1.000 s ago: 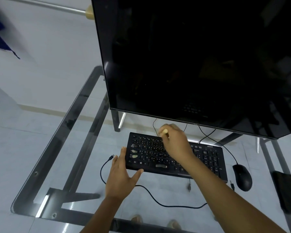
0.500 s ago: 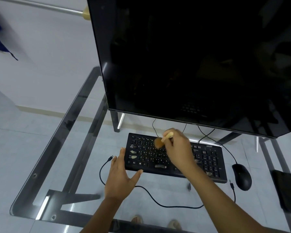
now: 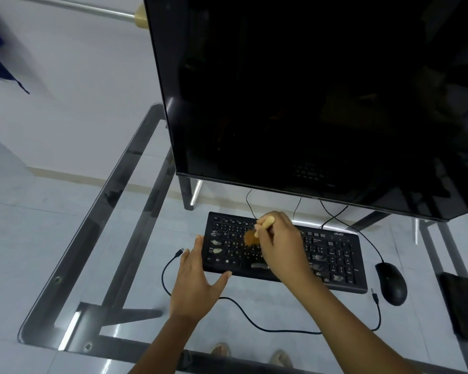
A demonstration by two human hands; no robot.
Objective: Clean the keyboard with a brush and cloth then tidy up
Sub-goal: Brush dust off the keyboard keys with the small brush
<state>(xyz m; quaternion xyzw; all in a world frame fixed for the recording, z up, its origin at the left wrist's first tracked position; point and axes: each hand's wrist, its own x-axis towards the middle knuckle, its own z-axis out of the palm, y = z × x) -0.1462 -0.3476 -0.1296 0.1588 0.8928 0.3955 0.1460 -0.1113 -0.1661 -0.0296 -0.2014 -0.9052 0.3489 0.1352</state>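
A black keyboard (image 3: 333,255) lies on the glass desk (image 3: 73,252) below a big dark monitor (image 3: 308,98). Pale smudges mark several of its keys. My right hand (image 3: 281,247) grips a small brush (image 3: 254,234) by its pale wooden handle, and the brown bristles touch the keys left of the middle. My left hand (image 3: 197,282) lies flat with fingers spread at the keyboard's front left corner, fingertips against its left edge and thumb along its front edge. I see no cloth for certain.
A black mouse (image 3: 392,283) sits right of the keyboard. A loose black cable (image 3: 254,323) curls across the glass in front. A dark flat object (image 3: 462,306) lies at the right edge. My feet (image 3: 251,353) show through the glass.
The brush has swept down and left across the keys, its bristles now showing clear of my right hand. My left hand has stayed at the keyboard's corner.
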